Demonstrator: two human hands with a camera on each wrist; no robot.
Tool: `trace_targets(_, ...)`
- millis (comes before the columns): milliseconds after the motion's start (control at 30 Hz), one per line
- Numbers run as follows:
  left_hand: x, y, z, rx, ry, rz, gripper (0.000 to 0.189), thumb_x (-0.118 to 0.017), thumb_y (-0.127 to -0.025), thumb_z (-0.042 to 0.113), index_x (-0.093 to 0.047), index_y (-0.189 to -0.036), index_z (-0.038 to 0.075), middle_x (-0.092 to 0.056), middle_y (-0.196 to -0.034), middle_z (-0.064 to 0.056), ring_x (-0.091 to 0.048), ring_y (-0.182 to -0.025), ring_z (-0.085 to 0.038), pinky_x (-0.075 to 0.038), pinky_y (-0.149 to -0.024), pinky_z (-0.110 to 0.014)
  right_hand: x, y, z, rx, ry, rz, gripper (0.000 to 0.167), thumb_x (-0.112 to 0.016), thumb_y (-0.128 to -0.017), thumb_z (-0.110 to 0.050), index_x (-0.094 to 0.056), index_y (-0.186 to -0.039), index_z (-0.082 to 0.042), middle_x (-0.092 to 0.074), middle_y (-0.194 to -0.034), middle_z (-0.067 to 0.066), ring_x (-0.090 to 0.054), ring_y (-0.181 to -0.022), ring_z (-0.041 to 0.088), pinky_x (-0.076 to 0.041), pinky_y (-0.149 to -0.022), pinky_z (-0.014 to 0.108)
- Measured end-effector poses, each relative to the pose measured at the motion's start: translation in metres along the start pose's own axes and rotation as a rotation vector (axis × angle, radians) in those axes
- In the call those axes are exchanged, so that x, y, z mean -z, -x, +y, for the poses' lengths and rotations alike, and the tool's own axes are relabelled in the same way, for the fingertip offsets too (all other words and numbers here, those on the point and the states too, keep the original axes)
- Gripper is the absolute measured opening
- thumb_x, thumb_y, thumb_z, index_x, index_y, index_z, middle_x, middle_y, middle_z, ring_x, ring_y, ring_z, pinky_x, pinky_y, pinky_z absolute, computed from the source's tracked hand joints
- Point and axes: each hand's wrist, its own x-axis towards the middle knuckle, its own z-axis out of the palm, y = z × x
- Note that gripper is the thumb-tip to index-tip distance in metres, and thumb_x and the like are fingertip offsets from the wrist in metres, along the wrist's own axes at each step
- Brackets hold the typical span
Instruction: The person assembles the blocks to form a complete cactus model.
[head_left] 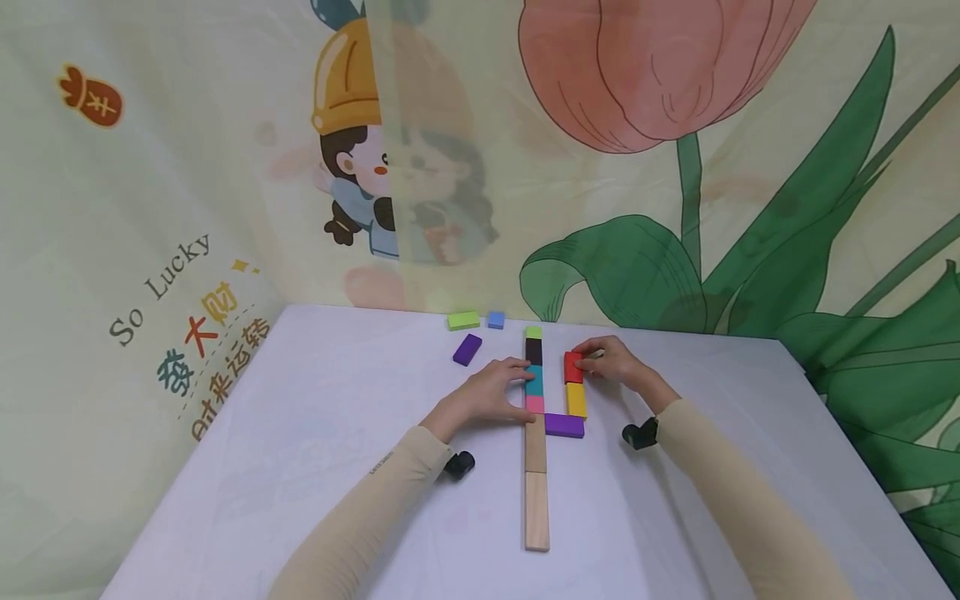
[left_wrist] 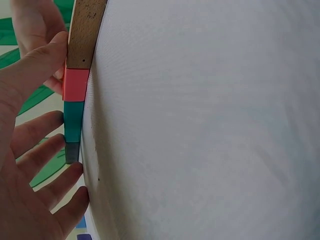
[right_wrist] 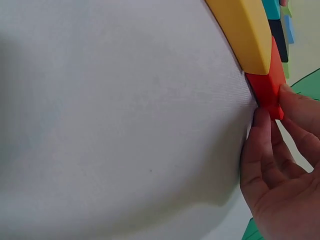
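Observation:
A straight row of blocks runs away from the person: two wooden blocks (head_left: 536, 512), then a pink block (left_wrist: 76, 85), a teal block (left_wrist: 74, 121), a black block (head_left: 533, 352) and a light green end block (head_left: 533, 332). My left hand (head_left: 487, 392) lies along the row's left side, fingers spread, with fingertips at the teal block and thumb at the near wooden-pink join. A purple block (head_left: 564, 426) juts right from the row. Beyond it a yellow block (head_left: 576, 400) meets a red block (right_wrist: 266, 90), whose far end my right hand (head_left: 611, 362) pinches between thumb and fingers.
At the table's back left lie a green block (head_left: 463, 320), a small blue block (head_left: 496, 320) and another purple block (head_left: 467, 350). A printed cloth (head_left: 450, 167) hangs behind the white table (head_left: 315, 417). Black wrist cameras (head_left: 640, 434) hang by both sleeves.

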Motion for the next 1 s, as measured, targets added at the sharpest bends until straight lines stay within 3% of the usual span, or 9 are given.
trace_targets(200,0.0003,0.0002,0.0003,-0.005,-0.006,0.001,0.07,-0.076,-0.079,0.048,-0.054,-0.139,0.019,-0.04,-0.154,0.0,-0.037,-0.142,-0.025,-0.036,-0.115,-0.043,-0.0023,0.0014,-0.0008,-0.003,-0.007,0.003,0.035,-0.061,-0.095,-0.013,-0.059,-0.128,-0.001,-0.056,-0.126,0.021,-0.054,-0.099,0.024,-0.052,-0.077,0.021)
trace_targets(900,-0.0004,-0.0003,0.0001,0.001,-0.013,-0.004,0.071,-0.075,-0.079,0.05,-0.054,-0.14,0.02,-0.04,-0.153,0.0,-0.037,-0.142,-0.024,-0.036,-0.115,-0.042,-0.001,0.0038,-0.0006,0.024,-0.01,-0.015,0.037,-0.059,-0.095,-0.011,-0.056,-0.131,0.0,-0.055,-0.128,0.023,-0.055,-0.105,0.028,-0.055,-0.085,0.028)
trace_targets(1000,-0.0005,0.0002,0.0004,0.003,-0.015,-0.002,0.071,-0.076,-0.079,0.049,-0.053,-0.14,0.02,-0.04,-0.154,0.001,-0.037,-0.142,-0.023,-0.037,-0.115,-0.041,-0.0008,0.0056,-0.0003,0.024,-0.014,0.018,0.04,-0.059,-0.096,-0.015,-0.054,-0.134,-0.002,-0.054,-0.131,0.022,-0.055,-0.108,0.031,-0.056,-0.086,0.03)
